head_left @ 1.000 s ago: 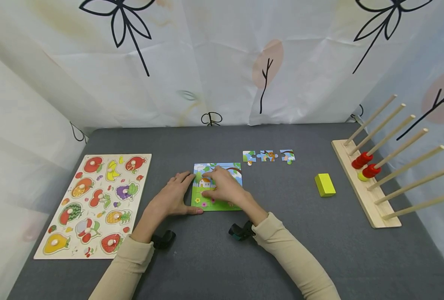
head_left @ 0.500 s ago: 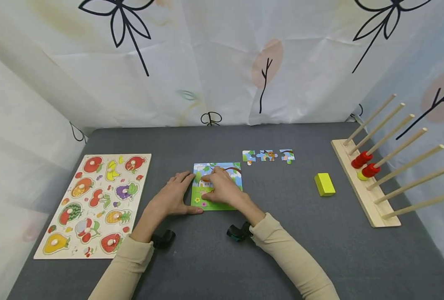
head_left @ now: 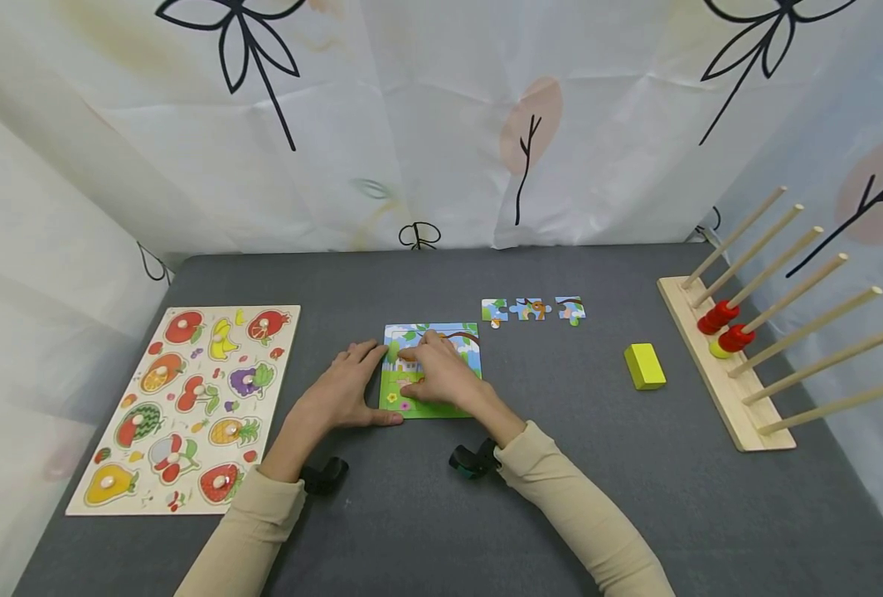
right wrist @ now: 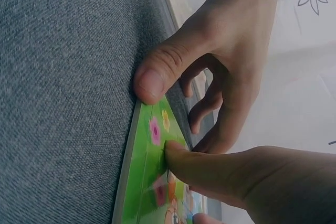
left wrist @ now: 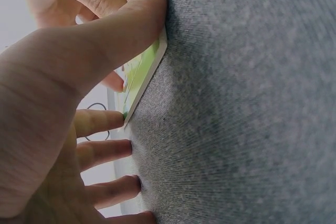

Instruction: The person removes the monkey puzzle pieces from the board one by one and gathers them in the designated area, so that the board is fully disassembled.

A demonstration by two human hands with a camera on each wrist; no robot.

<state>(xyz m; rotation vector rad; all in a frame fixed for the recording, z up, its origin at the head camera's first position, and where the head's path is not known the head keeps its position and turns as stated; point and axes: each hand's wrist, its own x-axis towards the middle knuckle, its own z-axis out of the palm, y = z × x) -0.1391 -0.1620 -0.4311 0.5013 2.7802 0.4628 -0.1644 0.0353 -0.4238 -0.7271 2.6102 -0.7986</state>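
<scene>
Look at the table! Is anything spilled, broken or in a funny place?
Nothing looks spilled or broken. Three puzzle pieces lie loose beyond the puzzle board instead of in it, and a yellow block sits by itself beside the peg rack. That's probably just unfinished play.

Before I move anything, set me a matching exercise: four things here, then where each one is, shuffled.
1. Left hand
2. Right hand
3. Loose puzzle pieces
4. Yellow block

A. Alone, between the puzzle board and the pegged stand
B. On top of the puzzle board
C. In a row, beyond the puzzle board to the right
D. At the puzzle board's left edge

Pairs: 1-D, 2-B, 3-C, 4-A
</scene>
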